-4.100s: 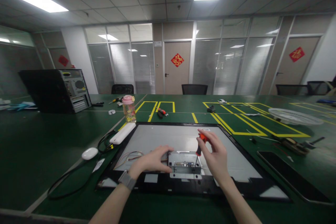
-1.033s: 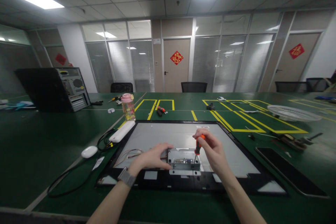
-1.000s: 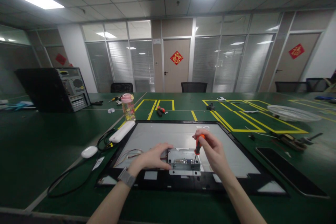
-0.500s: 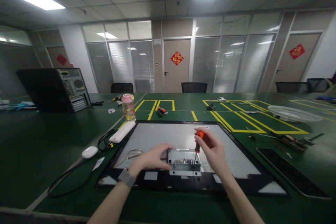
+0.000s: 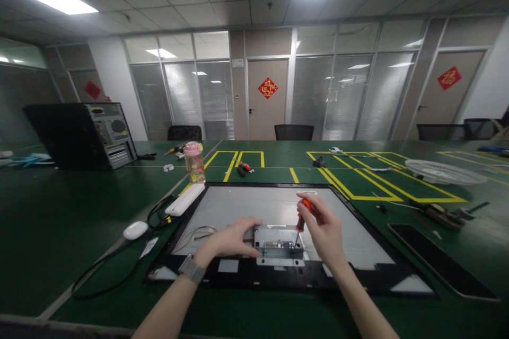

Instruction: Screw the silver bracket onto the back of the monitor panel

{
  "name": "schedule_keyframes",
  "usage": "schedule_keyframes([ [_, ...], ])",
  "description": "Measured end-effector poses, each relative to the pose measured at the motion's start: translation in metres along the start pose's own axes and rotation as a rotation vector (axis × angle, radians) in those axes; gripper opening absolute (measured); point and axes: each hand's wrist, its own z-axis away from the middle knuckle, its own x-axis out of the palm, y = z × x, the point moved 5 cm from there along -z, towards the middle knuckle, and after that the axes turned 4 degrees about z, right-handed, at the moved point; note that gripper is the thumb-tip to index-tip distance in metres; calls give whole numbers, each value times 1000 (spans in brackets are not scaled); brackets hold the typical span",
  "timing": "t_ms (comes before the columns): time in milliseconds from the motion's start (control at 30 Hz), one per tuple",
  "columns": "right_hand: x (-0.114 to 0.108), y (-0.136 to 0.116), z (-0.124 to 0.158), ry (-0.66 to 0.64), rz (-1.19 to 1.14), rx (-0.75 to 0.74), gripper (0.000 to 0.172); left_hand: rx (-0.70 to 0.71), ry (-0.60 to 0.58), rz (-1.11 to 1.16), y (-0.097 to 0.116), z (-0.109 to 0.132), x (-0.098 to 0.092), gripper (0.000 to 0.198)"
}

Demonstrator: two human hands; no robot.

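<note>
My right hand (image 5: 323, 222) grips the orange and black handle of a screwdriver (image 5: 303, 215) between thumb and fingers. Its shaft points down into the right side of a small metal housing (image 5: 274, 234) with a circuit board and connectors inside. Against the housing's left end rests my left hand (image 5: 237, 237), thumb and fingers curved around that end and gripping it. The housing sits on the back of a flat display panel (image 5: 238, 201) with a black frame, lying on the table. Thin wires (image 5: 193, 234) run out left of the housing, partly under my left hand.
Left of the panel are a white power strip (image 5: 185, 200), a white mouse-like object (image 5: 135, 230), black cables and a pink-lidded bottle (image 5: 194, 161). A dark flat slab (image 5: 439, 259) lies at right. A computer case (image 5: 79, 135) stands at far left; a red-black tool (image 5: 243, 169) lies beyond the panel.
The screwdriver's handle has tilted slightly to the right, and my right hand has shifted a little with it. My left hand and the housing stay in place.
</note>
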Motion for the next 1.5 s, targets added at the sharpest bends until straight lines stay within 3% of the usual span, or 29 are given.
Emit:
schedule_keyframes([
  [100,-2,0,-1,26,27,-30,18,3,-4,-4,0,0,0,79],
  [333,2,3,0,-38,-153,89,31,8,3,-14,-3,-2,1,79],
  [600,0,-3,-2,-33,28,1,23,10,-1,-2,-1,-1,0,80],
  [800,-6,-6,-1,55,156,-82,16,26,5,-6,-2,-2,0,78],
  [1033,4,-4,2,-81,-37,-22,29,22,4,-6,-5,-2,1,79],
  [1267,-2,-5,2,37,129,-145,16,19,0,-18,-5,-3,2,80],
  [1400,-4,-5,1,32,126,-125,29,16,-7,-22,-5,-3,1,79],
  [1500,-3,-3,0,-3,69,-91,28,17,-8,-16,-5,-3,1,79],
])
